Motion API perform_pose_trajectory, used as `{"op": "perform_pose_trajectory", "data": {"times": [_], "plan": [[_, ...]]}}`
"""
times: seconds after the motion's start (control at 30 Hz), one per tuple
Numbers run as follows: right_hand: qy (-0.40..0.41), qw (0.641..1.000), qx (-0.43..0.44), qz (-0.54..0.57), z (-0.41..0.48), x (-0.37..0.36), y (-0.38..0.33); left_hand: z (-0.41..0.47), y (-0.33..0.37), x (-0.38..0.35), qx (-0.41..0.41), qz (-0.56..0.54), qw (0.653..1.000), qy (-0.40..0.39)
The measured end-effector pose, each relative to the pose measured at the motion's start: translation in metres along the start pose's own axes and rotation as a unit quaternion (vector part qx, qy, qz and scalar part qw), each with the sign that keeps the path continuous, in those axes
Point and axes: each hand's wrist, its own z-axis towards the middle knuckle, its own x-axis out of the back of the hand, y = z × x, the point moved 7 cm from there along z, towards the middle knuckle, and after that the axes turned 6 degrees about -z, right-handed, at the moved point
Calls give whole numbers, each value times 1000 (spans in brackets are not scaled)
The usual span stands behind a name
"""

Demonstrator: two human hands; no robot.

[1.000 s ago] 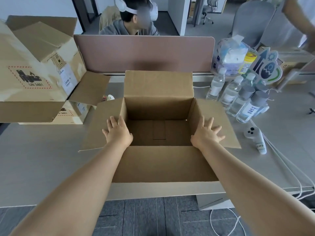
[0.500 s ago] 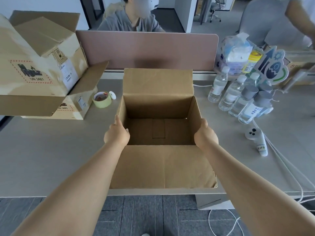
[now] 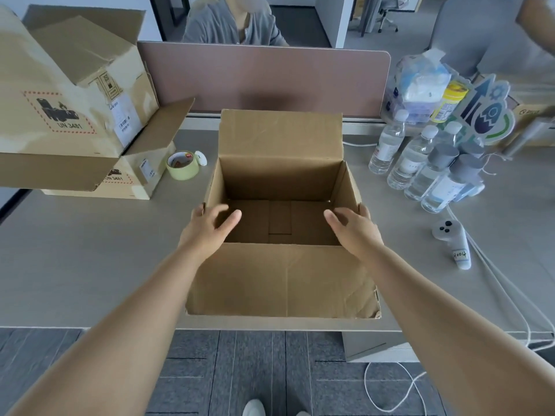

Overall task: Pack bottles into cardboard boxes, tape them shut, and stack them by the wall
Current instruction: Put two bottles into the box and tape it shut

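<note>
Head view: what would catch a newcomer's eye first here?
The open, empty cardboard box at the near edge of the desk, with the left hand and right hand at its side rims, thumbs inside. Next, the clear bottles clustered to its right, not yet packed, and the battered stacked boxes at far left with a tape roll beside them.

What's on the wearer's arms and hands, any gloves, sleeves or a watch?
Nothing worn shows. The left forearm and right forearm are bare to the frame's edge, no sleeves. The left hand and right hand carry no gloves; no watch, band or ring is visible.
</note>
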Motion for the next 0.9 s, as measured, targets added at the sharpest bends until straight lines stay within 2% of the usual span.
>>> {"op": "perform_pose_trajectory", "data": {"times": [0.1,0.23,0.37,0.53,0.7,0.8,0.9], "plan": [[-73,996,59,-5,-11,-3,1,-16,-7,-5,-44,-10,991,-127],[-176,977,115,-41,-19,-5,9,-20,-15,-5,-20,49,980,-191],[-171,975,117,-86,-22,-7,9,-19,-14,-6,-19,63,986,-151],[-115,986,110,-55,-21,-9,6,-20,-8,-5,-35,83,993,-75],[-85,989,116,-44,-21,-8,3,-21,-5,-3,-42,81,995,-42],[-107,987,106,-54,-21,-8,5,-21,-6,-3,-42,82,994,-65],[-163,975,85,-129,-21,-4,4,-17,-9,-2,-25,94,985,-140]]}}
